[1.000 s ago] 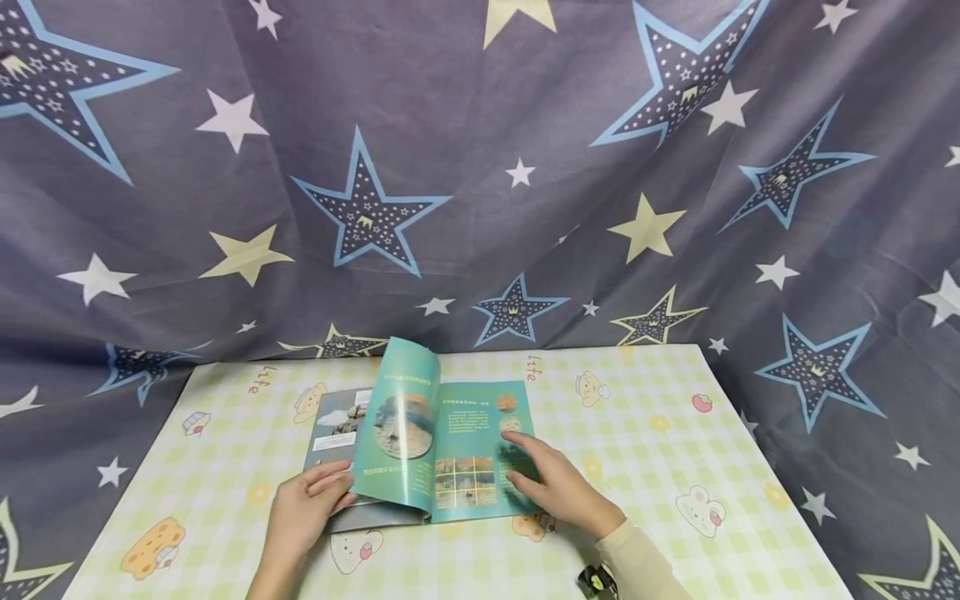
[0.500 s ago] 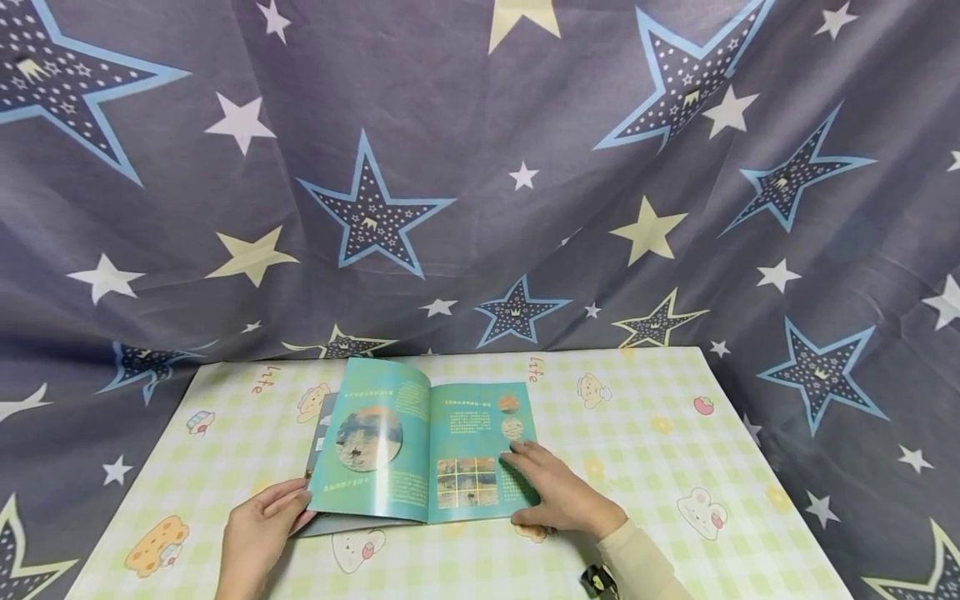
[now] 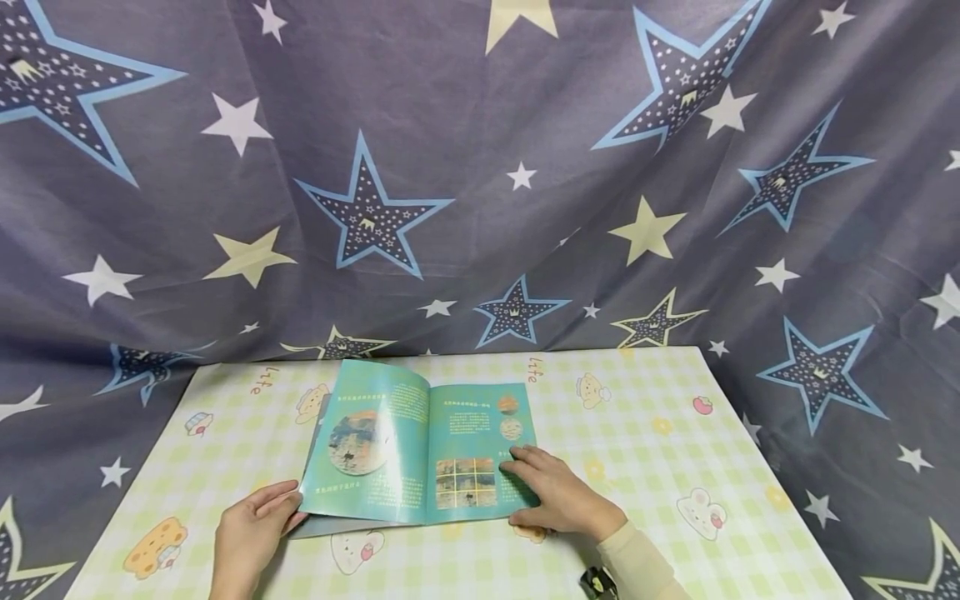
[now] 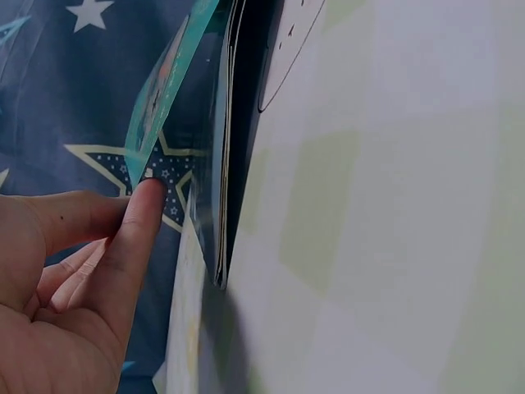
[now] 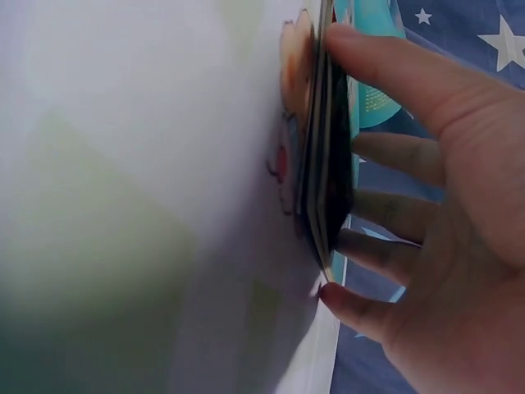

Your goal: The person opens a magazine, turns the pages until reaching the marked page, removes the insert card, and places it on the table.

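A picture book (image 3: 472,442) lies open on the table, with teal pages, a round painting on the left page (image 3: 360,446) and a gridded picture on the right. My left hand (image 3: 251,529) pinches the lower outer corner of the left page. The left wrist view shows that teal page (image 4: 168,98) raised above the thicker stack of pages beneath it, its corner between thumb and finger. My right hand (image 3: 566,496) rests at the book's right edge with relaxed, spread fingers. In the right wrist view, the thumb (image 5: 394,70) and fingertips lie along the book's edge (image 5: 324,164).
A green-and-white checked tablecloth (image 3: 637,542) printed with cartoon animals covers the table. Behind it and along the sides hangs a dark curtain (image 3: 465,208) with stars. Near the right sleeve, a small black object (image 3: 598,582) shows at the table's front.
The left hand has moved left, carrying the teal page over from nearly upright to lying leftward across the grey page. The right hand has shifted slightly down along the right page's edge.
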{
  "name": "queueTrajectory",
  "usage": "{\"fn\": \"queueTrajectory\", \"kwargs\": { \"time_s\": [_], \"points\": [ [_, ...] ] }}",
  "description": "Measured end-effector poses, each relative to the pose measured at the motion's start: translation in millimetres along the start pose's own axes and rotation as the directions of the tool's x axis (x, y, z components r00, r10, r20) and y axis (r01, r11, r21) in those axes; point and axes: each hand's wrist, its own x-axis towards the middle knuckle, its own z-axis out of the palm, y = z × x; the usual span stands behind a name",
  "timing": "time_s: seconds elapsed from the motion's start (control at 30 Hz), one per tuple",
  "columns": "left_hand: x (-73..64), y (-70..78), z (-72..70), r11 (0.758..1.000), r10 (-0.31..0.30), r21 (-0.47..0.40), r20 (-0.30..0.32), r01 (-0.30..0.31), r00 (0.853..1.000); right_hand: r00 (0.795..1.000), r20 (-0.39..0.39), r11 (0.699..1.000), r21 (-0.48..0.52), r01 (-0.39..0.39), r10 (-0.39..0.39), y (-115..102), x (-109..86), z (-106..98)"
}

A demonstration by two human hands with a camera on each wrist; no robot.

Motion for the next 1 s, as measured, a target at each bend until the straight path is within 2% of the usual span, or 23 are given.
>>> {"fn": "queueTrajectory", "kwargs": {
  "time_s": [0.2,0.37,0.47,0.57,0.67,0.8,0.9,1.0],
  "points": [
    [0.5,0.4,2.8,0.998,-0.035,0.052,-0.011,0.035,0.999,0.999,-0.031,0.998,0.056,0.039,-0.037,-1,0.7,-6],
    [-0.2,2.7,0.9,0.987,0.005,0.159,0.032,-0.010,0.999,0.994,-0.105,0.988,0.154,0.007,0.010,1,1.7,-9],
    [-0.8,6.1,0.2,0.973,0.029,0.228,0.021,-0.033,0.999,0.982,-0.184,0.986,0.164,-0.014,0.045,1,1.1,-10],
    [-2.6,11.1,2.5,0.961,0.053,0.272,-0.013,-0.047,0.999,0.958,-0.280,0.989,0.146,-0.026,0.066,1,0.2,-9],
    [-6.2,17.2,8.4,0.960,0.080,0.271,-0.017,-0.072,0.997,0.920,-0.391,0.994,0.110,0.005,0.038,3,1.1,-7],
    [-10.4,26.2,17.9,0.961,0.115,0.244,0.060,-0.127,0.992,0.859,-0.511,0.999,0.040,0.037,-0.011,5,4.6,-3],
    [-11.9,31.8,27.5,0.975,0.134,0.158,0.147,-0.156,0.980,0.844,-0.537,0.999,0.034,0.042,-0.017,3,7.6,-2],
    [-13.5,36.9,41.7,0.983,0.159,0.057,0.207,-0.174,0.965,0.848,-0.530,0.998,0.045,0.051,-0.020,-1,10.8,-3]
  ]
}}
